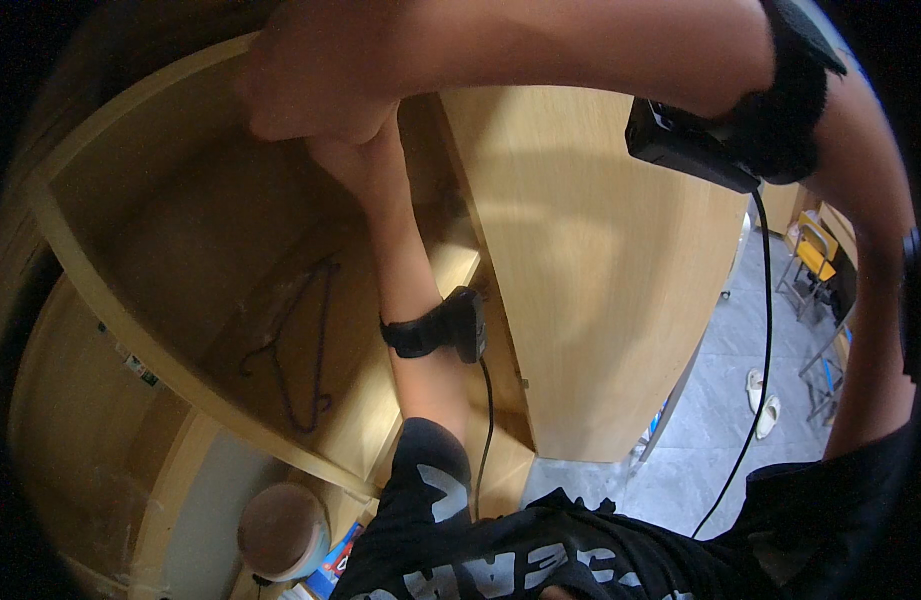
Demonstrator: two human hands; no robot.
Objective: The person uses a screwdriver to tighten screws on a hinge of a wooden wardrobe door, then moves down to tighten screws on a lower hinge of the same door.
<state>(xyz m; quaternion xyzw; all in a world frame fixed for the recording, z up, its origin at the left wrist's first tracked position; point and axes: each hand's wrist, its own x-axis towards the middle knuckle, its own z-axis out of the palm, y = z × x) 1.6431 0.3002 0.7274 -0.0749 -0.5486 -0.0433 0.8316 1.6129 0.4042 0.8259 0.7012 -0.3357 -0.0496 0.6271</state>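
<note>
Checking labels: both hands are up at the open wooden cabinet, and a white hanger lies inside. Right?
One fix: the hanger lying inside is dark, not white, per the head view. The left hand and right hand are up at the open wooden cabinet.

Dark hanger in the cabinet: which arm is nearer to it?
Left. The left forearm is to the right of the hanger; the right forearm is above, along the picture's top, farther off.
</note>
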